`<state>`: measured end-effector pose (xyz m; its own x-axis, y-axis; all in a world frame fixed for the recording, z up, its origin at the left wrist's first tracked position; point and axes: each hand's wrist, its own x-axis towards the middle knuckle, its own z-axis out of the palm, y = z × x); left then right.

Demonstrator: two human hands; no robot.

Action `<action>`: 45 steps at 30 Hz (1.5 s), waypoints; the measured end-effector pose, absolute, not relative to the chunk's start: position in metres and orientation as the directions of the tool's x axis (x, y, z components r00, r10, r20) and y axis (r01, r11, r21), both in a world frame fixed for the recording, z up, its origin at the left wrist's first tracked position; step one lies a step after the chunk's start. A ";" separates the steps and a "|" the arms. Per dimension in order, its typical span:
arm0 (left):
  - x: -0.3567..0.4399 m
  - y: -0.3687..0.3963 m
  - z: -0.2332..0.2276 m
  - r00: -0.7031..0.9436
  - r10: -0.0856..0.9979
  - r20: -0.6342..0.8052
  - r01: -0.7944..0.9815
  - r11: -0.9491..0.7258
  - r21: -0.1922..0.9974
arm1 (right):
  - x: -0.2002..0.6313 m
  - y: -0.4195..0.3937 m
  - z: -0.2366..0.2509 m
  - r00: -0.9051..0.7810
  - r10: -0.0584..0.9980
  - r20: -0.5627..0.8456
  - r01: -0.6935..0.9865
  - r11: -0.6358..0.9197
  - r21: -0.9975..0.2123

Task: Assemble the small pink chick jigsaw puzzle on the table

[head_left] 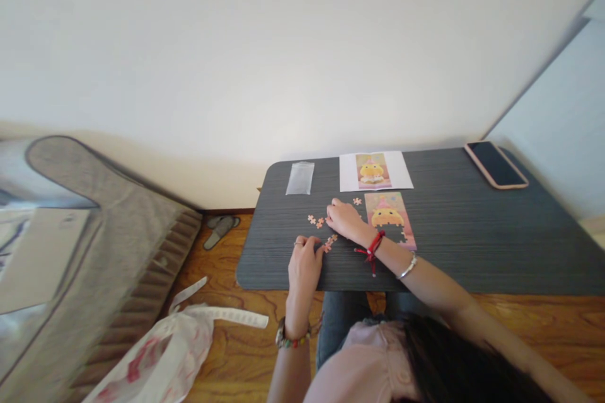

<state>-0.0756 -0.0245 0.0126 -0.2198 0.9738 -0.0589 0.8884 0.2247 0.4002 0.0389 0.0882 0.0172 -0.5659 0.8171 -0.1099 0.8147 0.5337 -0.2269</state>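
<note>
My left hand (304, 264) rests on the dark table (472, 245) near its front left edge, fingers curled beside a few loose pink puzzle pieces (329, 242). My right hand (345, 220) lies palm down further back, fingertips on other loose pieces (316, 221). Just right of it sits the partly assembled puzzle (390, 217) showing a yellow figure on pink. Behind that lies the reference picture sheet (375, 170). Whether either hand pinches a piece is hidden.
A clear plastic bag (300, 177) lies at the table's back left. A phone (495, 164) rests at the back right. On the wooden floor are a cloth bag (161, 352) and slippers (220, 230); a grey cushioned seat (94, 233) stands left.
</note>
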 end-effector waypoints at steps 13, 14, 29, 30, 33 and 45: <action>-0.049 0.018 0.014 -0.300 0.954 -0.021 0.911 0.293 0.292 | 0.056 0.116 0.014 -0.657 0.748 -0.097 0.736 0.608 -0.298; -0.047 0.021 0.014 -0.294 0.956 -0.017 0.915 0.287 0.283 | 0.058 0.119 0.013 -0.693 0.715 -0.090 0.700 0.639 -0.318; -0.049 0.036 0.005 -0.246 0.969 -0.001 0.944 0.240 0.226 | 0.062 0.112 0.014 -0.775 0.630 -0.051 0.628 0.758 -0.177; -0.049 0.036 0.005 -0.238 0.971 0.003 0.947 0.231 0.225 | 0.063 0.112 0.013 -0.775 0.631 -0.033 0.625 0.758 -0.187; -0.050 0.036 0.006 -0.221 0.975 0.024 0.948 0.209 0.240 | 0.066 0.115 0.009 -0.777 0.629 0.024 0.605 0.758 -0.244; -0.050 0.025 0.014 -0.114 0.931 0.348 0.883 -0.066 0.465 | 0.108 0.105 0.010 -0.711 0.631 0.310 0.414 0.732 -0.541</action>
